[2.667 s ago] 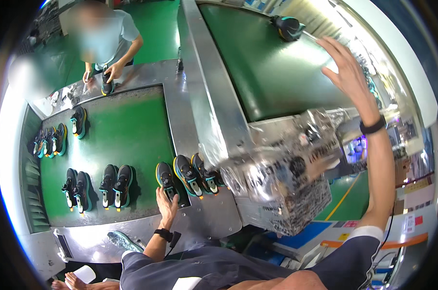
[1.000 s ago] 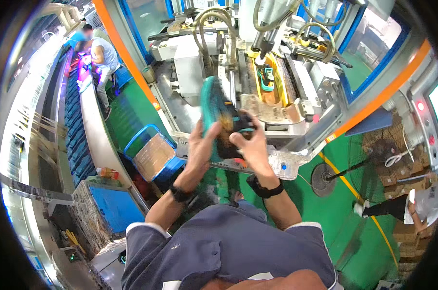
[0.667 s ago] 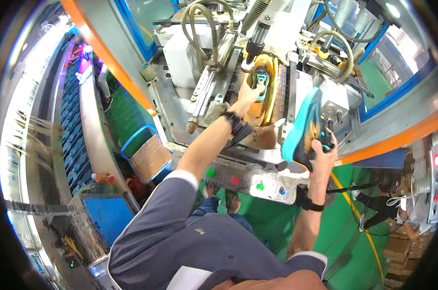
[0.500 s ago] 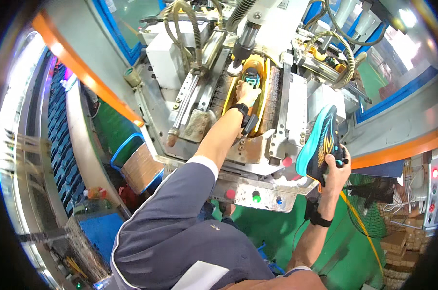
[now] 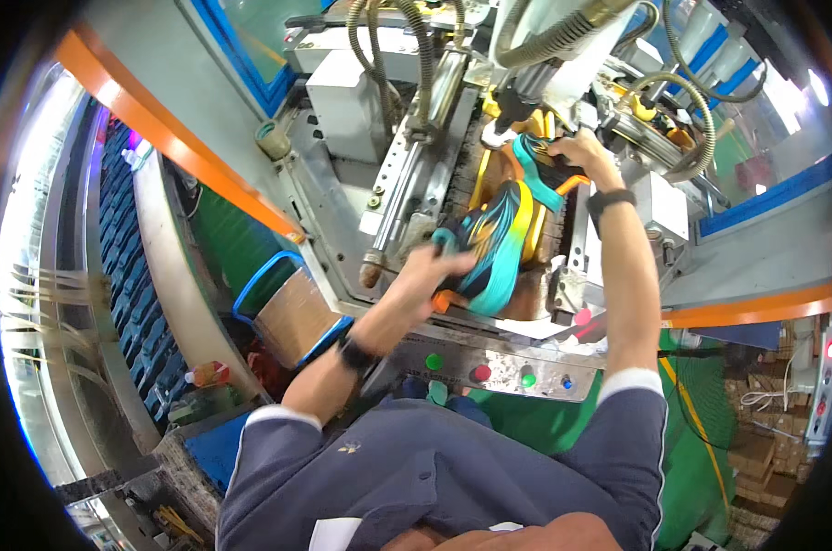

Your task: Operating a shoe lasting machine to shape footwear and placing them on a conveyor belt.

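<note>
Over the open front of a moulding machine, I look down from the head camera at two bare hands, each with a sports shoe. The left hand [image 5: 432, 275], smeared by motion, has its fingers curled against the nearer shoe [image 5: 500, 274], which is black and teal with yellow and orange parts; it slants above the near end of a yellow-walled mould [image 5: 479, 179]. The right hand [image 5: 583, 156], farther in, grasps the farther shoe [image 5: 537, 182], teal and black, at the mould's far part; its fingers are bent onto the dark upper. I cannot tell whether the two shoes touch, nor whether the farther shoe rests on the mould. Both wrists wear black bands. Beyond the hands I see a ribbed hose [image 5: 563, 37], and to the left a white box-shaped housing [image 5: 347, 101]. Nearer the wearer's body, a metal control panel [image 5: 549, 389] carries green, red and blue buttons. An orange rail [image 5: 177, 138] slopes down on the left, with a blue-framed chair [image 5: 292, 312] below it and a conveyor [image 5: 127, 248] bearing wavy dark-blue pieces at the far left.
</note>
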Tool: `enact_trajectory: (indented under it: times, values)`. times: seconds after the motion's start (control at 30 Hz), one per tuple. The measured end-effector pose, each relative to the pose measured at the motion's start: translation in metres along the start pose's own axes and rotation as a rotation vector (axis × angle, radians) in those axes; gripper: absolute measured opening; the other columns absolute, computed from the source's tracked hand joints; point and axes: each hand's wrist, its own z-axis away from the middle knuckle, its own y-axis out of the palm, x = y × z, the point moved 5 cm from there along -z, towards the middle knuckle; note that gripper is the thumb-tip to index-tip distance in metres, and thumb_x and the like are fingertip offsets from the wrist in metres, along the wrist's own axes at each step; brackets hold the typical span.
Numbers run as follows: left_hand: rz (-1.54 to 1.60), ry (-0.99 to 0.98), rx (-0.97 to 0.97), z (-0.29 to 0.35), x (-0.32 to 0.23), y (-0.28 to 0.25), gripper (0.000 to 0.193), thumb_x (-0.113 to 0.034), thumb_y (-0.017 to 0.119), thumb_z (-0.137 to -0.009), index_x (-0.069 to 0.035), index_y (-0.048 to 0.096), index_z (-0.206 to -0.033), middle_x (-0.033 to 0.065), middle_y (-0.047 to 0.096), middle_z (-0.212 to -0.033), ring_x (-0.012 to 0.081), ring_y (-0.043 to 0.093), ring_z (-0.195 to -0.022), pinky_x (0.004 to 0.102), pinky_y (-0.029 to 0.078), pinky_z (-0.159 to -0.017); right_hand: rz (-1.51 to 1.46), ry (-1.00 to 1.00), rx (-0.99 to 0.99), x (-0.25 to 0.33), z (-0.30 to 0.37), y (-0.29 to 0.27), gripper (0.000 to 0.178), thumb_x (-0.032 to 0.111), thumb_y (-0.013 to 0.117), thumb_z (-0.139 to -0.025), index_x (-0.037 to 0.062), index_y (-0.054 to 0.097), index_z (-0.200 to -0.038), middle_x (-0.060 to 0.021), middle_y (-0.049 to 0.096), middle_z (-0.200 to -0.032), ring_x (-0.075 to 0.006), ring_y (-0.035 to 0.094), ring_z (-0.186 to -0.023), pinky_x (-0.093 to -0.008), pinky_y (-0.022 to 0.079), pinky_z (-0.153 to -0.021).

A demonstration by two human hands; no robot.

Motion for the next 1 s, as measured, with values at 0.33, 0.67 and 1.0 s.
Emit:
enact_trajectory:
  times: [0.33,0.67,1.0]
  values:
    - [0.092,0.363,-0.616,0.258,0.043,-0.089,0.052,0.0,0.065,-0.075,0.006,0.05,-0.124,0.0113,0.062,-0.113,0.0198,0.062,-0.101,0.0317,0.05,-0.089,0.146,-0.085,-0.493,0.025,0.007,0.146,0.047,0.02,0.064,-0.077,-0.0048,0.042,-0.11,-0.0243,0.066,-0.087,-0.0369,0.068,-0.079,-0.0434,0.056,-0.069]
    - [0.526,0.796,-0.866,0.281,0.108,-0.113,0.03,-0.009,0.065,-0.085,0.002,0.057,-0.112,0.0082,0.065,-0.105,0.0178,0.064,-0.095,0.0335,0.051,-0.084,-0.685,-0.595,0.971,0.101,0.459,0.227,0.04,0.003,0.062,-0.082,-0.0033,0.054,-0.121,-0.012,0.064,-0.108,-0.0192,0.062,-0.101,-0.0303,0.05,-0.087]
    - [0.591,0.926,-1.372,0.357,0.226,-0.164,0.036,-0.003,0.074,-0.072,0.008,0.06,-0.104,0.0112,0.066,-0.096,0.0199,0.064,-0.083,0.0325,0.053,-0.078,-0.539,-0.583,1.952,0.06,0.64,0.283,0.046,0.013,0.055,-0.077,-0.0069,0.057,-0.118,-0.0053,0.063,-0.091,-0.0088,0.057,-0.072,-0.0199,0.044,-0.061]
